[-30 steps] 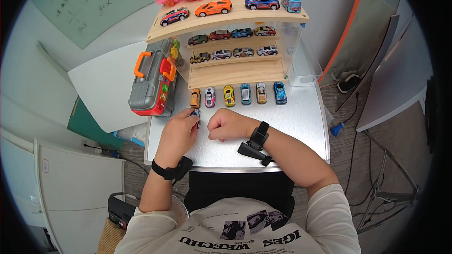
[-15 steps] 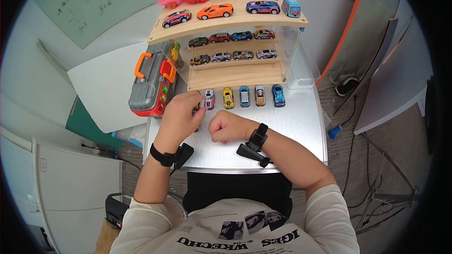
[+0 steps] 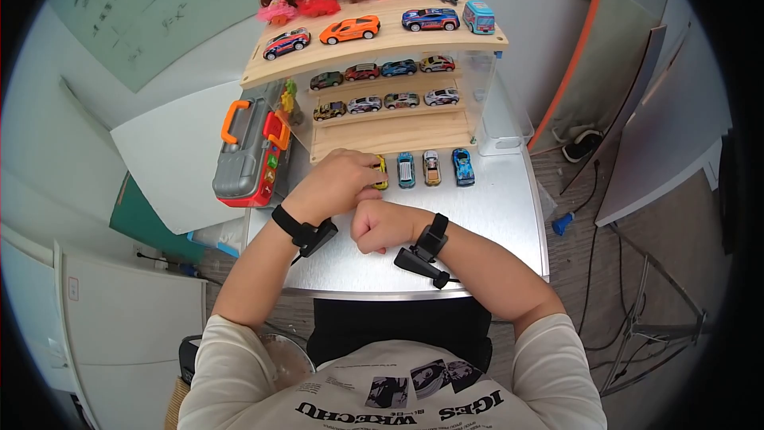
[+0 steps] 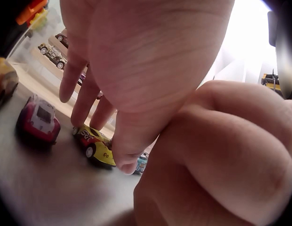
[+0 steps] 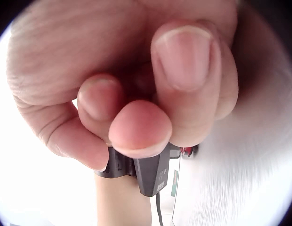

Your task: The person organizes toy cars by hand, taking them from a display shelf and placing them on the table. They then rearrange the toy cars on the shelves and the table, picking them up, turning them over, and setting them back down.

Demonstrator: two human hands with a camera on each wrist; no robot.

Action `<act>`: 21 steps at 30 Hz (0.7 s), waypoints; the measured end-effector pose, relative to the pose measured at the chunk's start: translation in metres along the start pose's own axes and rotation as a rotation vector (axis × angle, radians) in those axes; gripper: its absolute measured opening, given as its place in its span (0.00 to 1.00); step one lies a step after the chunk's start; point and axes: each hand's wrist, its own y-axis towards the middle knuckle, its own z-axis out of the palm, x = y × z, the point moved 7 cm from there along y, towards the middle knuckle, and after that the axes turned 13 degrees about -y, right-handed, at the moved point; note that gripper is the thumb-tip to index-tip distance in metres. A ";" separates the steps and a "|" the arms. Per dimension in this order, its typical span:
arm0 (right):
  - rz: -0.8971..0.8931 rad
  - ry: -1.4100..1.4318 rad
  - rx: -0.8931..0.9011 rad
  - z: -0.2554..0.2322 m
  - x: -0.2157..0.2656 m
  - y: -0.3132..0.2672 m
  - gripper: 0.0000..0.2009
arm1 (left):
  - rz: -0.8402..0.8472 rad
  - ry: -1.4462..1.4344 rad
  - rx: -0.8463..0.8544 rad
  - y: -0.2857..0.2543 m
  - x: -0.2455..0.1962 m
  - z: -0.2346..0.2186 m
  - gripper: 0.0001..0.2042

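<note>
My left hand (image 3: 338, 183) reaches over the row of small cars, its fingertips on one side of the yellow car (image 3: 382, 173) and its thumb on the other. In the left wrist view, that yellow car (image 4: 101, 149) is pinched there while standing on the table. A pink-and-white car (image 4: 41, 121) and part of an orange car (image 4: 4, 82) stand beside it. My right hand (image 3: 386, 224) rests close against the left, fingers loosely curled; the right wrist view shows these fingers (image 5: 141, 125) holding nothing.
Further right stand a light-blue car (image 3: 406, 170), a white-and-tan car (image 3: 431, 167) and a blue car (image 3: 463, 167). Behind them is a wooden shelf (image 3: 390, 126) with cars and dolls. A grey toolbox (image 3: 243, 167) stands left; a clear bin (image 3: 503, 135) is right.
My left hand has moved right along the row, from a car nearer the table's front, past the orange and pink-and-white cars, to the yellow one. The right hand stays almost still.
</note>
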 end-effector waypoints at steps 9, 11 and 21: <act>-0.002 0.033 -0.021 0.002 0.000 0.000 0.12 | -0.032 0.111 -0.007 0.003 -0.004 -0.001 0.15; -0.007 0.041 -0.028 0.001 0.003 -0.002 0.13 | -0.152 0.100 -0.161 0.005 0.005 -0.019 0.16; 0.013 0.048 -0.062 -0.001 0.007 -0.003 0.13 | -0.500 0.414 -0.291 0.025 0.091 -0.039 0.10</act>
